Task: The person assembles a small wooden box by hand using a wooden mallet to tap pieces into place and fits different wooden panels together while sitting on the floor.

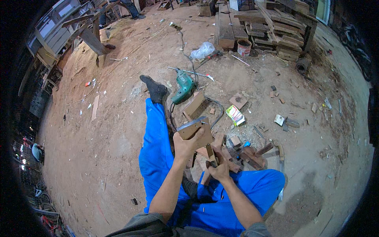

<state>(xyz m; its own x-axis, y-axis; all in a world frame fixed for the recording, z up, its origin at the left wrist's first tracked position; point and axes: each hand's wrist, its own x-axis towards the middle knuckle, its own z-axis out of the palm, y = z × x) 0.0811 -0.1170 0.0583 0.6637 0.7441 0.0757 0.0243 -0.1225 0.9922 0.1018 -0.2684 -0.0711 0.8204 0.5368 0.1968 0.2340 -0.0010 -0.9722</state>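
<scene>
Between my outstretched leg and my bent leg, my left hand (186, 145) grips a flat tan wooden block (202, 135), thumb across its face. A grey, metal-looking strip (192, 123) runs along the block's upper edge. Close below and to the right, my right hand (219, 167) is closed on a narrow wooden piece (211, 153), which reaches up toward the block; whether they touch I cannot tell. Beneath the hands lie several wood offcuts (219, 141). Just beyond the block, another wooden block (194, 106) rests on the ground.
A green power drill (184, 84) with a dark cord lies near my left foot. A knife-like tool with a wooden handle (281, 152) and a reddish-brown wooden block (253, 158) lie right. Stacked boards (272, 31), a bucket (244, 47) and a plastic bag (202, 51) stand farther off.
</scene>
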